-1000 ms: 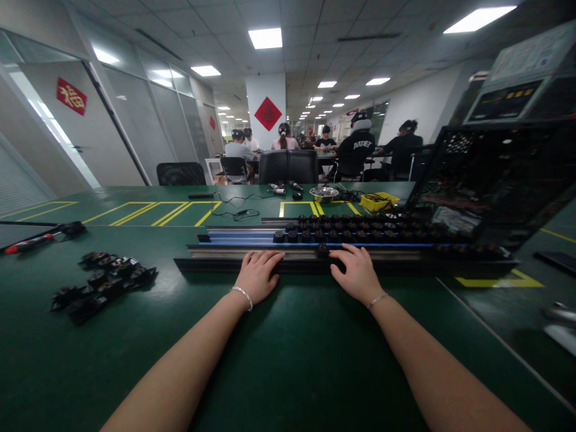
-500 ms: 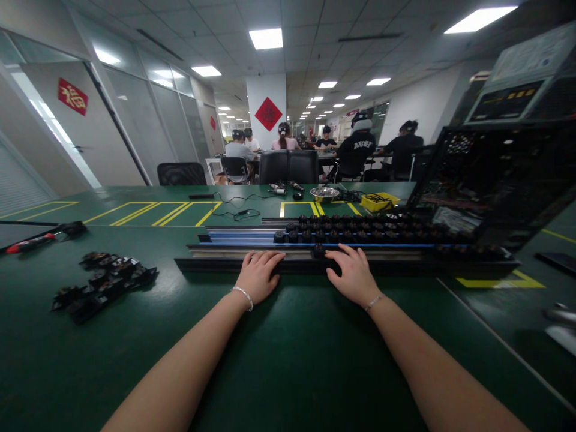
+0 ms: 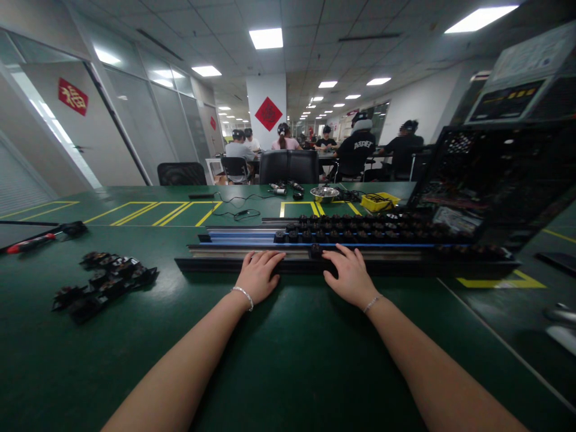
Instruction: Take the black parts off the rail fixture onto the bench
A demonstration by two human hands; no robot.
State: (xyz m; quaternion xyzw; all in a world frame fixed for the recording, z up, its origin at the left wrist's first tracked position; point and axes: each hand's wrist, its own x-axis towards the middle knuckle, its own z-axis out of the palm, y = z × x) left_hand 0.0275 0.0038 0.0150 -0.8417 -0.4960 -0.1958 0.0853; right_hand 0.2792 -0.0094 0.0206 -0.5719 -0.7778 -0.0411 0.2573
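Note:
My left hand (image 3: 260,278) lies over the front black rail (image 3: 209,264), fingers stretched out, with nothing in its grasp. On the same rail sits a small black block (image 3: 315,251). The fingertips of my right hand (image 3: 350,276) touch or nearly touch the block's right side; the thumb is spread apart and the hand does not wrap it. Behind are more long rails, one with a blue strip (image 3: 238,236), carrying rows of similar black blocks (image 3: 333,236). The block's underside and parts of the front rail are hidden by my hands.
A pile of black parts (image 3: 105,279) lies left on the green table (image 3: 288,372). An open computer case (image 3: 490,180) stands at the right. Farther back are a metal bowl (image 3: 324,193), a yellow tray (image 3: 380,201) and cables. Several people sit beyond the table.
The small black block has slid slightly left along the front rail, and my right hand has moved left with it. My left hand has stayed in place.

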